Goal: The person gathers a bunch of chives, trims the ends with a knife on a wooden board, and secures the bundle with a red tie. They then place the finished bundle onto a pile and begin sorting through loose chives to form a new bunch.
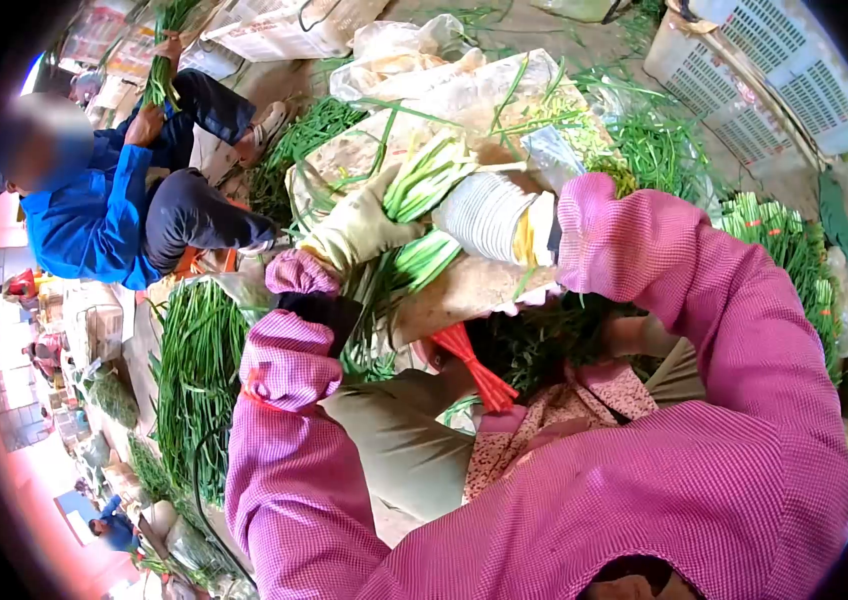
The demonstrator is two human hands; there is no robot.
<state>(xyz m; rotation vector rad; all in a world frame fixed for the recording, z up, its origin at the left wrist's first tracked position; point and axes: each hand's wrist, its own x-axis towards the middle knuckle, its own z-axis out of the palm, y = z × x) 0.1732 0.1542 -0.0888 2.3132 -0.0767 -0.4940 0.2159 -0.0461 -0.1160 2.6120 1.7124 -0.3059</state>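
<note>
A pale glove covers my left hand [362,225], whose fingers are wrapped round a bunch of green stalks [431,178] with whitish ends. Facing it from the right is my right hand [492,218], in a striped grey-white glove with a yellow cuff; its fingertips reach the bunch, but whether they grip it is hidden. More green stalks [422,262] lie just below, between the two hands. Both hands are over a worn board [444,298] with loose leaves and cut bits on it. Red ties [476,370] hang at the board's near edge, above my lap.
Long green stalks [199,375] are heaped at the left, with bundled ones [779,240] at the right. A person in blue [94,215] sits at the upper left holding greens. White crates [754,90] stand at the upper right. Clear plastic [409,50] lies beyond the board.
</note>
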